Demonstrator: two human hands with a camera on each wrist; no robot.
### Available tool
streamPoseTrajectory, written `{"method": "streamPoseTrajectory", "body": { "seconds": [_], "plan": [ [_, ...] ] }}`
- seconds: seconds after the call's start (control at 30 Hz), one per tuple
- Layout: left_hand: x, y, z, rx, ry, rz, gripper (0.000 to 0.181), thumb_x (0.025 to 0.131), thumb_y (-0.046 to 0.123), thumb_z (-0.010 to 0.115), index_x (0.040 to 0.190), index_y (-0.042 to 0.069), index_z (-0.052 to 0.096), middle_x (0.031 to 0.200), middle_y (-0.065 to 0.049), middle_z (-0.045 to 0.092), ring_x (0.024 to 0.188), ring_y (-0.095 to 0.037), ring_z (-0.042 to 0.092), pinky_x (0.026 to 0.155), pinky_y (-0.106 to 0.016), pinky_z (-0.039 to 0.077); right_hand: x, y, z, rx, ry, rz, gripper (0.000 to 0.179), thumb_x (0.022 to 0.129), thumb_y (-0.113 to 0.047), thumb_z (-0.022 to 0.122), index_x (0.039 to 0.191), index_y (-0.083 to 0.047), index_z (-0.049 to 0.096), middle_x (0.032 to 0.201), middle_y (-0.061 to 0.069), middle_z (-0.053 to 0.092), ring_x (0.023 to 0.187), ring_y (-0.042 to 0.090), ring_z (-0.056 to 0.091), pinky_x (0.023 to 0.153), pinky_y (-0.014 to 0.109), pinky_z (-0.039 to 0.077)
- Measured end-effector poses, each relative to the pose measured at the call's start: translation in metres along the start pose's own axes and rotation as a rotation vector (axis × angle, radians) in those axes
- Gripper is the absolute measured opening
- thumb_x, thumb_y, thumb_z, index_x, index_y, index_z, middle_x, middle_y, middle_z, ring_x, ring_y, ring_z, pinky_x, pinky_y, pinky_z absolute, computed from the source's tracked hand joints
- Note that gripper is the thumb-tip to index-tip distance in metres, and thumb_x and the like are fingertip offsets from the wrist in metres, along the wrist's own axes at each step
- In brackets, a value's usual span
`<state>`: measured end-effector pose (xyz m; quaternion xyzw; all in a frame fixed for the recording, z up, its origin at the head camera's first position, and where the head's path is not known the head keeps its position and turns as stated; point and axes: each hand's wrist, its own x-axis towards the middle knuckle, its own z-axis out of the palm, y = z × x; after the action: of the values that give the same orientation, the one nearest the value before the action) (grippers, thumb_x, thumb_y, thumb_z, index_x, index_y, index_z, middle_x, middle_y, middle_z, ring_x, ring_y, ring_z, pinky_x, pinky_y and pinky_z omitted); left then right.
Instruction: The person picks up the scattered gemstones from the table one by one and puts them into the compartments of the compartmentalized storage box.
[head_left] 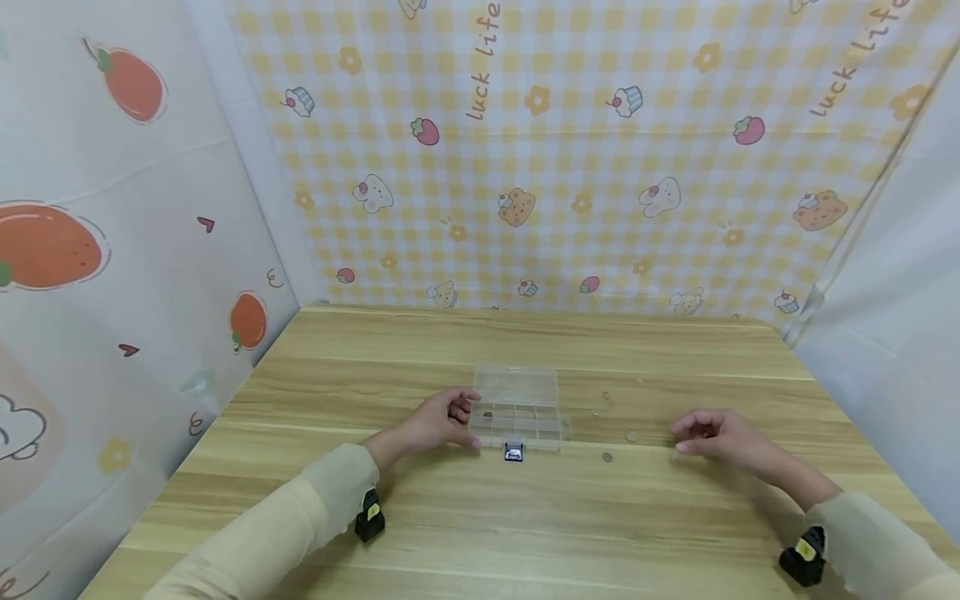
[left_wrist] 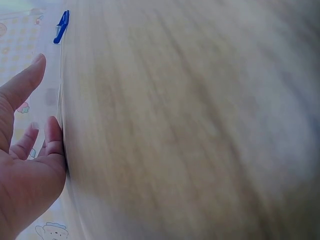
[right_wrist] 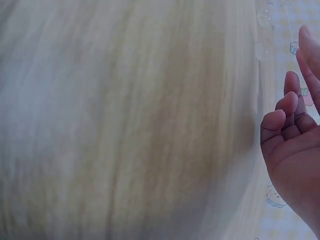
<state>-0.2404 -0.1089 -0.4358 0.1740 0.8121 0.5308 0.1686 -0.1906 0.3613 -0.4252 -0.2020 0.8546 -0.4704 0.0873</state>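
Observation:
A clear plastic compartment box [head_left: 514, 442] lies on the table with its lid [head_left: 516, 385] folded back. A small brownish piece [head_left: 487, 414] sits in one of its left compartments. My left hand [head_left: 442, 419] is at the box's left side, thumb by the front corner and index finger near the hinge, with a wide gap between them. A dark blue clasp [left_wrist: 61, 27] stands at the box's front. My right hand [head_left: 716, 435] is over the table to the right, fingers loosely bent, with nothing visible in it. Between it and the box lie a dark round piece [head_left: 607, 457] and a pale disc [head_left: 631, 436].
More tiny pieces lie right of the box, among them a small ring-like one [head_left: 606, 395] and a pale one [head_left: 596, 413]. The wooden table [head_left: 450, 517] ends at a checked curtain [head_left: 570, 167] behind. White cloth hangs at both sides. Each wrist bears a black camera.

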Motion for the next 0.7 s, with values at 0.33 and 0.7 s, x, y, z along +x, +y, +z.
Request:
{"method": "streamPoseTrajectory", "body": {
  "seconds": [0.33,0.7],
  "plan": [
    [0.000,0.001,0.000,0.010,-0.007,0.003,0.072,0.068,0.003,0.087,0.131,0.001,0.052,0.112,-0.011,0.051,0.098,-0.023,0.050,0.085,-0.034,0.046,0.001,0.007,-0.001,-0.003,-0.069,0.059,0.025,0.088,-0.011,0.071,0.108,0.004,0.067,0.093,0.009,0.063,0.078,0.012,0.054,0.063,0.026,0.047],
    [-0.001,0.001,0.000,-0.005,-0.014,-0.008,0.072,0.069,0.002,0.086,0.132,0.001,0.051,0.114,-0.012,0.049,0.100,-0.024,0.049,0.084,-0.033,0.047,0.002,0.014,0.001,-0.037,-0.091,0.032,0.022,0.086,-0.010,0.073,0.105,0.000,0.067,0.086,0.002,0.060,0.071,0.010,0.048,0.059,0.025,0.042]
  ]
}}
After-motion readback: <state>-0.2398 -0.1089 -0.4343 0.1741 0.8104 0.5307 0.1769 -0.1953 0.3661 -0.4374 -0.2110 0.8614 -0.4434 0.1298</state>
